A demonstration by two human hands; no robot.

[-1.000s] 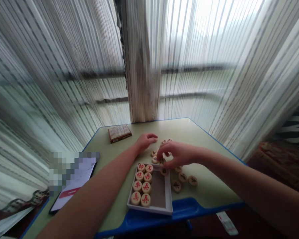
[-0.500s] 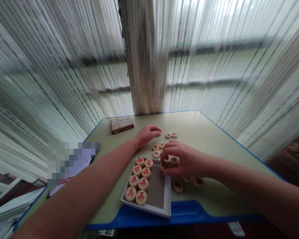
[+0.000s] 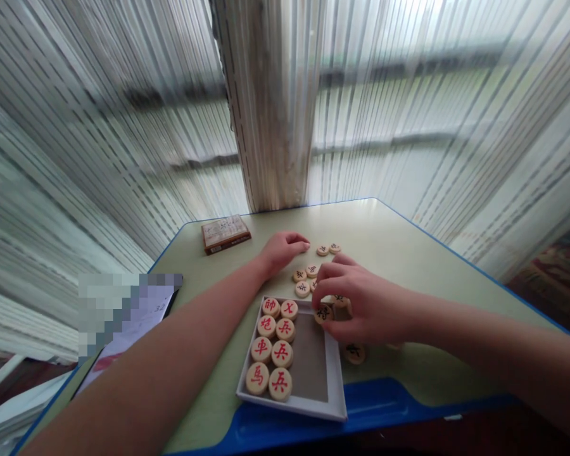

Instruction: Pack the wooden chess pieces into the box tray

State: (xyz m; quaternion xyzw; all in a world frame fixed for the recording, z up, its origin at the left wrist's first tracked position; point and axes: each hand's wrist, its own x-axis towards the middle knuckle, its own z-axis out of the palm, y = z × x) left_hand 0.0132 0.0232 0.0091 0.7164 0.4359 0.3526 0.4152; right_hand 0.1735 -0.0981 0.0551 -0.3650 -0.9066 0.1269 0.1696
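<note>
A shallow white tray (image 3: 335,386) lies at the near edge of a green table (image 3: 399,253). Two columns of round wooden chess pieces with red characters (image 3: 272,348) fill its left side. My right hand (image 3: 361,301) hovers over the tray's far right corner, fingers pinched on a black-marked piece (image 3: 323,313); a second piece (image 3: 339,300) shows under the fingers. My left hand (image 3: 282,248) rests on the table beyond the tray, fingers curled down, nothing visible in it. Loose black-marked pieces (image 3: 303,280) lie between the hands.
A flat brown box (image 3: 225,233) sits at the table's far left. Papers (image 3: 133,316) lie at the left edge, partly blurred. One more piece (image 3: 354,352) lies right of the tray. Striped sheer curtains (image 3: 408,114) surround the table. The front rim is blue (image 3: 384,405).
My right hand has drawn back from the loose pieces to the tray's far right corner, carrying pieces. The left hand has stayed put. The view has tilted and shifted.
</note>
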